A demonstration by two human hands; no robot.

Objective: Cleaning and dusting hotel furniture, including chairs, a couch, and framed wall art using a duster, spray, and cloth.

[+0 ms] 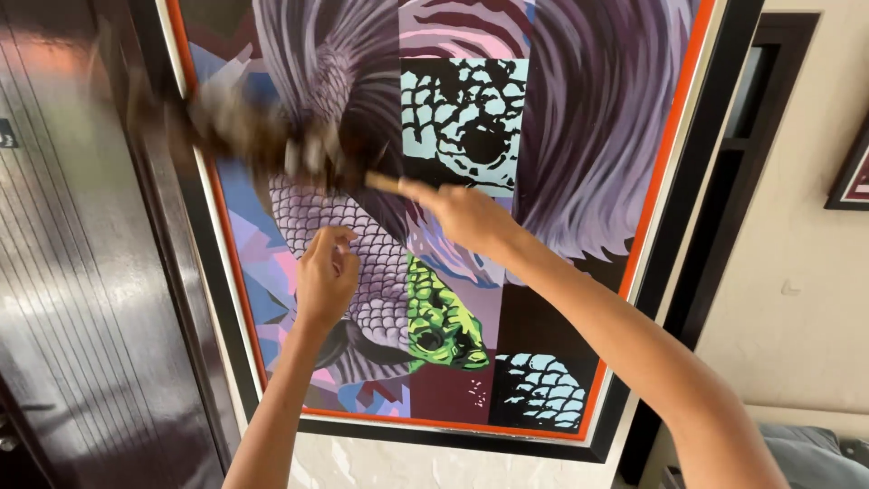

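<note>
Wall: pale plaster, a big framed painting (pixel 471 136) hanging on it, dark door (pixel 81 272) to my left.
Right hand (pixel 466 217): my fingers are clamped on a thin wooden handle.
Duster (pixel 262 136): its brown head is blurred, lying over the painting's upper left, by the orange border.
Left hand (pixel 326 276): my fingers curl loosely, holding nothing, just in front of the scaled fish.
Frame (pixel 706 226): black outside, white and orange inside.
Far right: a second picture's corner (pixel 851 172).

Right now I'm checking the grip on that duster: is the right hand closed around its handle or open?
Closed. The right hand is wrapped around the duster handle, whose blurred head lies over the framed painting.
</note>
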